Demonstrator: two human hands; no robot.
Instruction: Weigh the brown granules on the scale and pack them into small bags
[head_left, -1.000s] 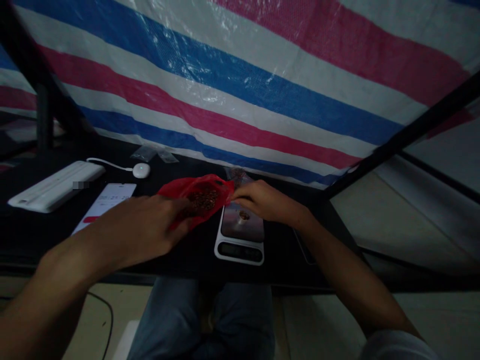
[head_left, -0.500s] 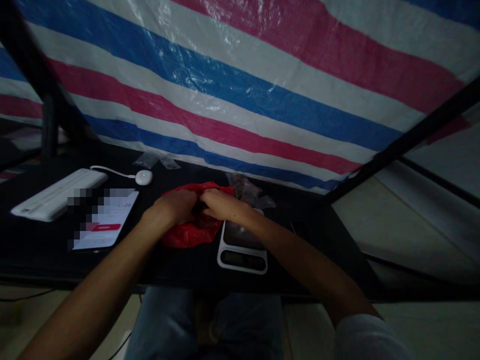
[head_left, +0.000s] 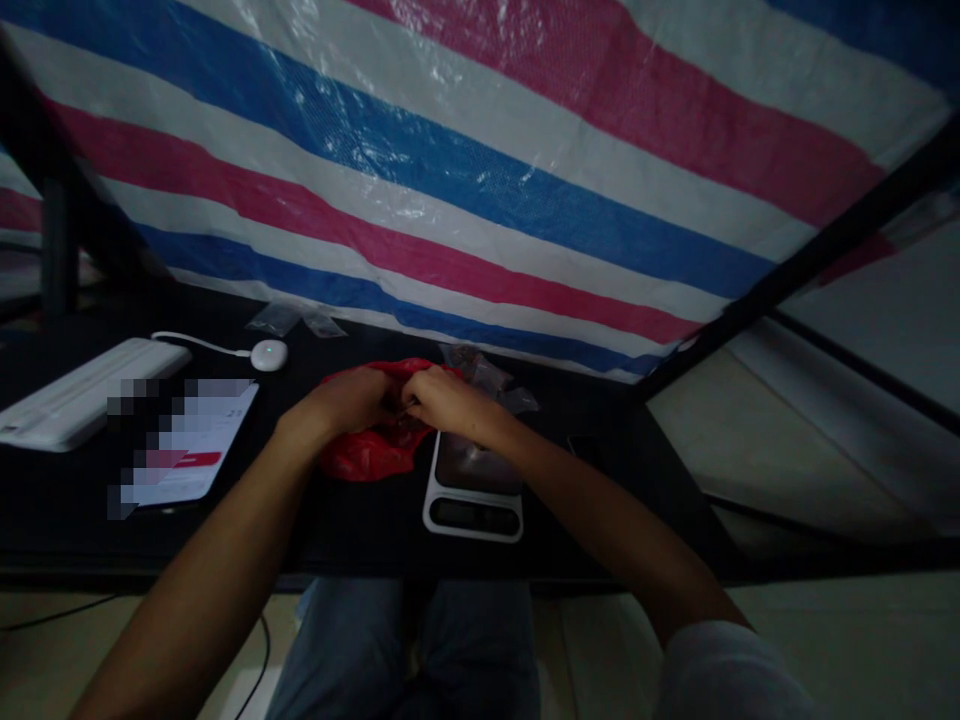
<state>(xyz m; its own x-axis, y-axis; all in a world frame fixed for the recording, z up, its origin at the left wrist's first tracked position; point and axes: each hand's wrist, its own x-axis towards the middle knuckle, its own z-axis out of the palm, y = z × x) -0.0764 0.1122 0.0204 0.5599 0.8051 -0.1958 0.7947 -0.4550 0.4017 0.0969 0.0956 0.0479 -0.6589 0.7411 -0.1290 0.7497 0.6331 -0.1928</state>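
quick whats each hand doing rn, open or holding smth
Left hand: closed, holding the gathered top of the red plastic bag.
Right hand: closed, holding the same red plastic bag beside the left hand.

Hands: two, a left hand (head_left: 339, 400) and a right hand (head_left: 450, 398), at centre frame. Red plastic bag (head_left: 364, 460): one, centre. Kitchen scale (head_left: 472, 520): one, just right of centre. Crumpled clear bags (head_left: 480, 372): at least one, above the scale; exact count unclear. Small clear packets (head_left: 274, 319): two, upper middle of the table. White round puck (head_left: 268, 354): one, left of centre. White cable (head_left: 199, 343): one, joined to the puck. White ridged pad (head_left: 82, 395): one, far left. Blurred printed card (head_left: 214, 420): one, left. Striped tarp (head_left: 450, 180): one, filling the upper frame. Black table (head_left: 360, 545): one, across the middle.
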